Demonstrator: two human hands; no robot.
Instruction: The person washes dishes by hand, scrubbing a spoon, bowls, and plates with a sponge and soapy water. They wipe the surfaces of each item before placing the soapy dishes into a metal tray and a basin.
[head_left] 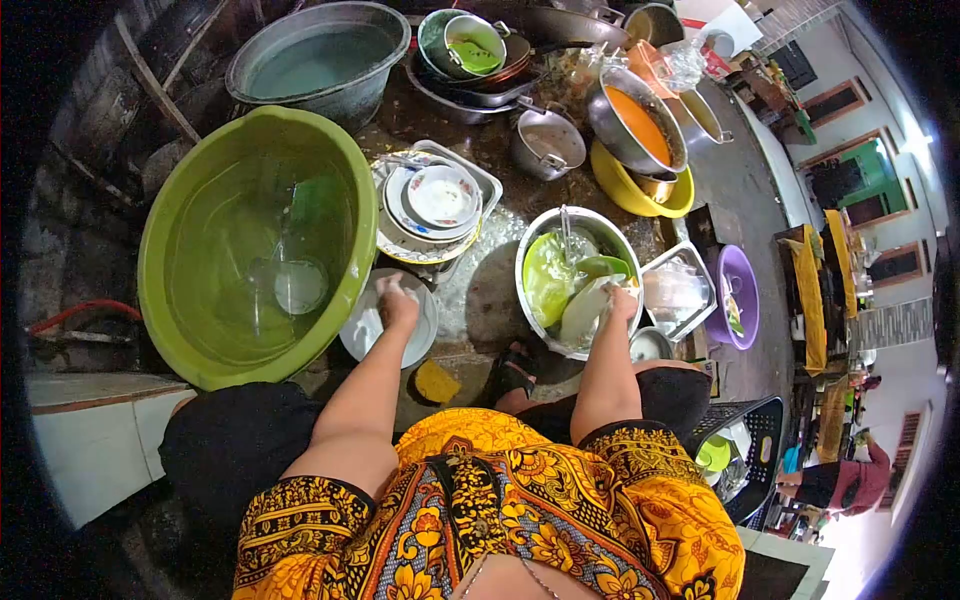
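Note:
My left hand is closed at the far rim of a white plate, low beside the green tub; its fingertips are partly hidden. A pale plate is gripped at its right edge by my right hand, tilted inside a round metal basin. That basin also contains green plates, water and a long-handled utensil. Beyond my left hand stands a stack of plates with a small flowered bowl on top. A yellow sponge lies on the floor near my left forearm.
A big green tub of water stands left, a grey tub behind it. Pots and pans, a yellow basin and a purple basin surround the wet floor. A black crate sits right; another person is farther off.

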